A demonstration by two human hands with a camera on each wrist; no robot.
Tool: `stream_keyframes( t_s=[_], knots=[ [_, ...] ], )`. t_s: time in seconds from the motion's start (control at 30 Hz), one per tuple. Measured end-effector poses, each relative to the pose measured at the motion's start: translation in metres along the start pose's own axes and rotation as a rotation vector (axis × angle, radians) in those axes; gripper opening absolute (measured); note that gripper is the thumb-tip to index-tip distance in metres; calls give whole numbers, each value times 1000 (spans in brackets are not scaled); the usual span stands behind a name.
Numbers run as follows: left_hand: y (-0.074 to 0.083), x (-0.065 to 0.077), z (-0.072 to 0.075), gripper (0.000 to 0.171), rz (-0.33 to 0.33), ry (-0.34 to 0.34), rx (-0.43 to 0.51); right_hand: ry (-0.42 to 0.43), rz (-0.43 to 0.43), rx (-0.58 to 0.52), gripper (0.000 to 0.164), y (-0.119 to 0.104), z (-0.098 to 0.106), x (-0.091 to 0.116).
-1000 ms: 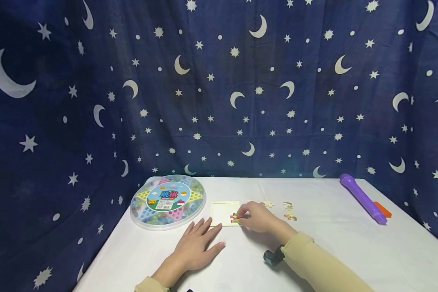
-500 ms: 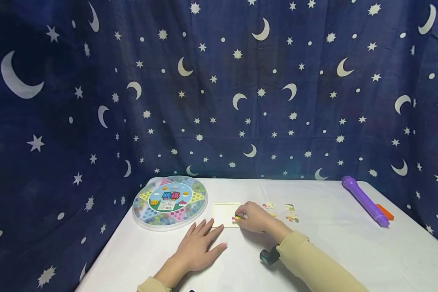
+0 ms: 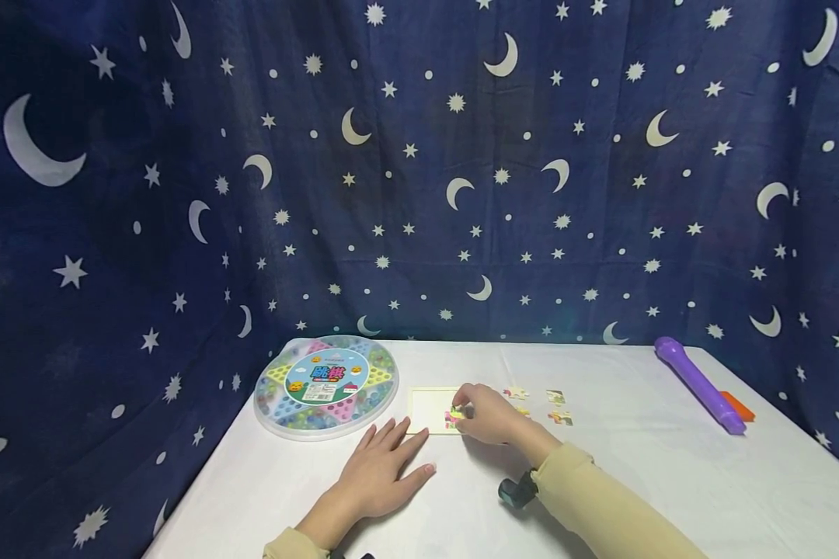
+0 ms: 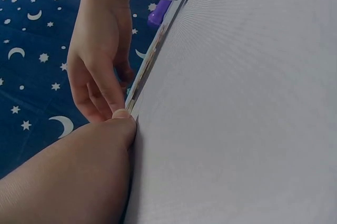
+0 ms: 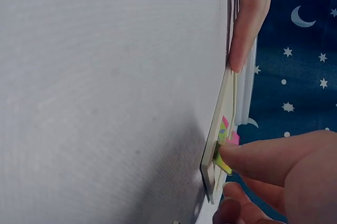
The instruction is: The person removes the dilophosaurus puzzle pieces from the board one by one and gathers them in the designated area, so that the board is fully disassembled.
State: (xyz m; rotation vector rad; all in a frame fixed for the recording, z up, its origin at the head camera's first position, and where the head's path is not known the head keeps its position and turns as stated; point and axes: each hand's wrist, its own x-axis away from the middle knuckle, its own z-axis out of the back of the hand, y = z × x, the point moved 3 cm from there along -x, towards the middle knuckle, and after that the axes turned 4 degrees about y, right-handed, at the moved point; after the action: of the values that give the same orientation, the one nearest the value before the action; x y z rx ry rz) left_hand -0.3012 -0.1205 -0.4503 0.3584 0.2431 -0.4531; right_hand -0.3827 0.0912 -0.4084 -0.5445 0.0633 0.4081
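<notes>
My right hand (image 3: 491,418) is over the right side of a shallow cream puzzle tray (image 3: 429,404). Its thumb and finger pinch a small pink, yellow and green jigsaw piece (image 3: 452,420). In the right wrist view that jigsaw piece (image 5: 225,166) stands tilted at the tray's near right corner, partly covered by the thumb. My left hand (image 3: 374,473) lies flat with fingers spread on the white table, fingertips at the tray's near left corner. Several loose jigsaw pieces (image 3: 560,418) lie right of the tray, some partly hidden behind the right hand.
A round Chinese checkers box (image 3: 326,388) with a clear lid sits left of the tray. At the far right lie a purple microphone-shaped toy (image 3: 699,384) and an orange object (image 3: 738,406). A dark blue star-patterned curtain (image 3: 419,194) hangs behind the table.
The pinched jigsaw piece has shifted slightly at the tray's near right corner, with more pink and yellow showing. The left hand stays in place; the head view has shifted a little.
</notes>
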Motion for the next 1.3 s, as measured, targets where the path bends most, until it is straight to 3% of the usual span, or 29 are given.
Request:
stream_keyframes(
  t_s=[0.2, 0.4, 0.73, 1.0, 1.3],
  knots=[
    [1, 0, 0, 66, -5, 6, 1, 20, -39, -66, 30, 3, 1, 1],
    [3, 0, 0, 66, -8, 6, 2, 73, -17, -89, 18, 9, 3, 2],
    [4, -1, -1, 67, -11, 2, 0, 134, -59, -150, 10, 19, 28, 19],
    [2, 0, 0, 66, -13, 10, 21, 172, -142, -194, 11, 46, 42, 36],
    [0, 2, -1, 65, -4, 11, 29, 146, -245, -325, 19, 82, 61, 65]
  ],
)
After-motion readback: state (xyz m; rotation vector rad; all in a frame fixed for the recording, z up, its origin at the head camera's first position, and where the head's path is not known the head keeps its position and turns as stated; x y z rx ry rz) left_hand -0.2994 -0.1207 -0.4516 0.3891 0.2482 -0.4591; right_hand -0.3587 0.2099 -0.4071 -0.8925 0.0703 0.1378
